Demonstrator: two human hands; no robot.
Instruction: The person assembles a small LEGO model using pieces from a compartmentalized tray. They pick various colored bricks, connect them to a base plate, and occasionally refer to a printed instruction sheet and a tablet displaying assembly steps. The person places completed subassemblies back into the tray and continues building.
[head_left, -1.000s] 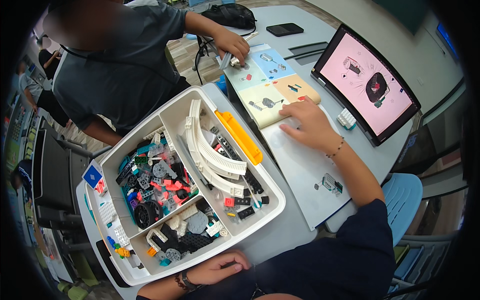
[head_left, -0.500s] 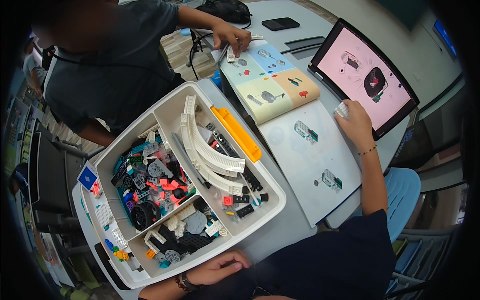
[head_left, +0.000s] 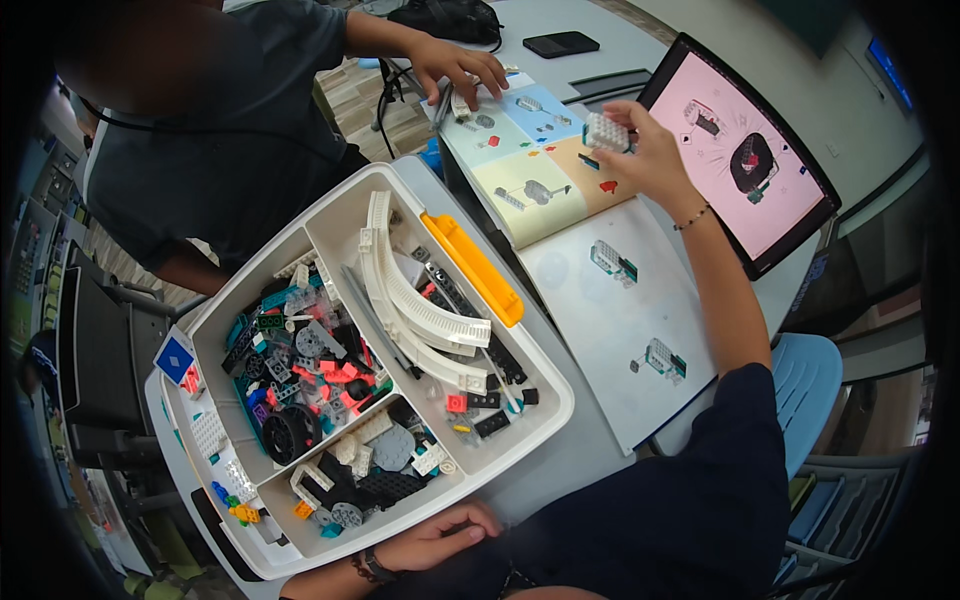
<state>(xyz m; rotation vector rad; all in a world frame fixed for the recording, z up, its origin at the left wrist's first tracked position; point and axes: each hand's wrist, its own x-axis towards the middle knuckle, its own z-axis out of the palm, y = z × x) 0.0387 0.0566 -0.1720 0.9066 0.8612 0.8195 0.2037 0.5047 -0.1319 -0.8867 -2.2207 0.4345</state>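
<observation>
White studded block (head_left: 607,131) raised above open instruction booklet (head_left: 560,190), near tablet (head_left: 745,150); pinched between fingers of right hand (head_left: 645,155). Left hand (head_left: 435,537) loosely curled, fingers together, empty, resting at near rim of white sorting tray (head_left: 545,395) of mixed bricks. Another person's hand (head_left: 455,65) on booklet's far edge.

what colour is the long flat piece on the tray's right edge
Orange, seen best in the head view: the long flat piece on the white tray.
</observation>
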